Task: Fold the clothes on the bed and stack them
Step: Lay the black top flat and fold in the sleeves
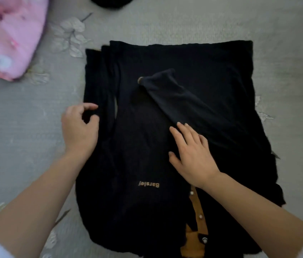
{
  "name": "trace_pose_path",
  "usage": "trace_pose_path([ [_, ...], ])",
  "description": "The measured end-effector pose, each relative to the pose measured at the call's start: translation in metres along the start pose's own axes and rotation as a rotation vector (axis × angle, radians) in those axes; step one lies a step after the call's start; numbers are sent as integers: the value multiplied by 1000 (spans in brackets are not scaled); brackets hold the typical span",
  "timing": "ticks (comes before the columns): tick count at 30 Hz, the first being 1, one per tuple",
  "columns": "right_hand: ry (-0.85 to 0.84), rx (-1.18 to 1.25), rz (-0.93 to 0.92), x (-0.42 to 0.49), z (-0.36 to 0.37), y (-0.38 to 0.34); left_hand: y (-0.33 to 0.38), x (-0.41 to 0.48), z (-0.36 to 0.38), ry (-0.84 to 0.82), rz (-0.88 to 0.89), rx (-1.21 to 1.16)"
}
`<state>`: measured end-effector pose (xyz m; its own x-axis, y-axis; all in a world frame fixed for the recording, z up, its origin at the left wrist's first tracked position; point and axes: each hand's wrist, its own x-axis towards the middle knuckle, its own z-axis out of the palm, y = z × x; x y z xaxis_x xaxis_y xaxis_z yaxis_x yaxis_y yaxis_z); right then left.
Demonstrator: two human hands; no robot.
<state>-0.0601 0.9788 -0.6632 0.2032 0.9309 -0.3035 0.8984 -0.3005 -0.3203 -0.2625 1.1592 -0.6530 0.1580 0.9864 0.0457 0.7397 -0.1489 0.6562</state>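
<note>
The left hand (80,127) pinches the left edge of the black garment (212,67) between thumb and curled fingers. The right hand (193,155) lies flat on its middle, fingers straight, tips touching the folded-in sleeve (165,94). The garment lies spread on the grey leaf-patterned bed (184,21), its gold lettering (148,184) and tan snap placket (197,211) near. A pink bundle (11,38) sits far left, and a dark item (111,1) lies at the far edge.
</note>
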Motion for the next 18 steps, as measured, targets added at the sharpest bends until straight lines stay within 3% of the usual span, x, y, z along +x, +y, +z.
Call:
trace_pose_path([
  [4,-115,-53,-165,23,16,-51,-55,-29,-36,31,-206,27],
  [8,-260,-146,-130,34,24,-68,-78,-31,-36,31,-510,-234],
  [10,-285,-203,-120,36,24,-71,-76,-25,-30,-8,-578,-301],
  [15,-336,-260,-107,38,18,-78,-57,-23,-22,-276,-574,-250],
  [18,-344,-284,-111,37,18,-79,-53,-24,-41,-78,-457,-265],
])
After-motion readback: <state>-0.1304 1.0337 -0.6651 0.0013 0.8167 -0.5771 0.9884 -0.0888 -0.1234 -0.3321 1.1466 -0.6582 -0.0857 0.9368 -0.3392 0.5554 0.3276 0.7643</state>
